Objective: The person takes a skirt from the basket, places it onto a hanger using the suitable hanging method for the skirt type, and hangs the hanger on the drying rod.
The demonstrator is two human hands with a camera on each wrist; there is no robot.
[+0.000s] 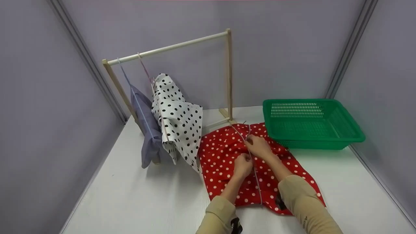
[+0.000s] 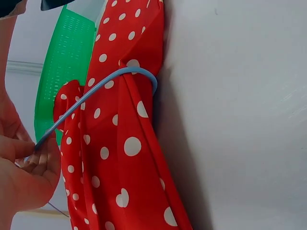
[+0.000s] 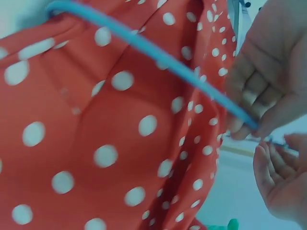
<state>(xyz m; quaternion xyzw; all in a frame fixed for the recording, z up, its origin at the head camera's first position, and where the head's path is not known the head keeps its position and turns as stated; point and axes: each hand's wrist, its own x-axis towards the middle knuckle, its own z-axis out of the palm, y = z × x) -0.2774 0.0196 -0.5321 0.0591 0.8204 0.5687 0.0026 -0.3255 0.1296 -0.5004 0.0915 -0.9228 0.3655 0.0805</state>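
Observation:
A red cloth with white dots (image 1: 221, 156) is spread on the table, with a thin light-blue clothes hanger (image 1: 256, 182) lying across it. In the left wrist view, the rounded end of the hanger (image 2: 96, 88) curves round the cloth's gathered edge. My left hand (image 1: 243, 165) pinches the hanger near its middle, thumb against the fingers. Just beyond it, my right hand (image 1: 259, 148) grips the hanger close to its hook. In the right wrist view, the hanger's arm (image 3: 144, 45) runs into the right hand's fingers (image 3: 254, 91); the exact grip is partly hidden.
A wooden rack (image 1: 230, 78) with a white rail stands at back left. From it hang a grey-purple cloth (image 1: 148, 117) and a white cloth with black dots (image 1: 182, 117). A green plastic basket (image 1: 312, 143) stands at right, touching or near the red cloth's edge.

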